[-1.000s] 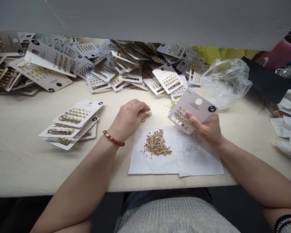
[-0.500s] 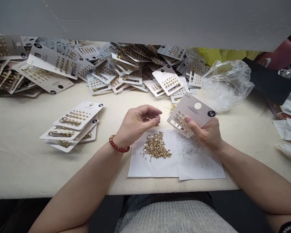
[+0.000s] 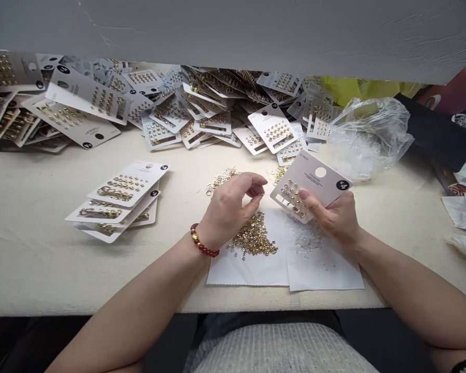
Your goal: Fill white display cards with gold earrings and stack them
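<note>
Right hand (image 3: 336, 215) clamps a card (image 3: 301, 168); left hand's (image 3: 229, 207) grip? Can't tell; plastic bag (image 3: 376, 132), card's two o'clock, holds blurry bits (image 3: 347, 155)!

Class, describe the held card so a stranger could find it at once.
On the pale table, find the two flat white sheets. By the far end of the right one, the right hand holds the card; no other card is gripped.

A table (image 3: 34, 269) with a pale cream top carries two white paper sheets (image 3: 236, 273) side by side near its front edge. A stack of earring cards (image 3: 118, 190) lies to their left, gold rings (image 3: 219, 178) (a loose pile) behind them, and a heap of cards (image 3: 272, 127) across the back.
</note>
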Available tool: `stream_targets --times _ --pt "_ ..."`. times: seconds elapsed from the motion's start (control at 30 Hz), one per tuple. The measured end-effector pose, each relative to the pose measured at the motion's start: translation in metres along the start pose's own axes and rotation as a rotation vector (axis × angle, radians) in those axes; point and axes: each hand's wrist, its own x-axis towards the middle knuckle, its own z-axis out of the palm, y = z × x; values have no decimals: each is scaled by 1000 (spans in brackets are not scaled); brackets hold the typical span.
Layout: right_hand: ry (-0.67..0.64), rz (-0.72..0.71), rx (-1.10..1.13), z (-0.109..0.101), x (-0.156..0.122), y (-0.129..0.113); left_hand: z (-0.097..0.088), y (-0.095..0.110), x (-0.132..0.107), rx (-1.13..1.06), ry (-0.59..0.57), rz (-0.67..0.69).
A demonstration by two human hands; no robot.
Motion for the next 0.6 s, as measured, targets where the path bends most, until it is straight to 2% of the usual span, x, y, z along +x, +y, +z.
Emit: stream_targets --times 0.43,0.6 --pt "-16 31 -26 1 0 -2 0 2 0 84 -55 -6" --pt "-13 29 0 0 0 -1 0 4 0 -48 -42 -49"
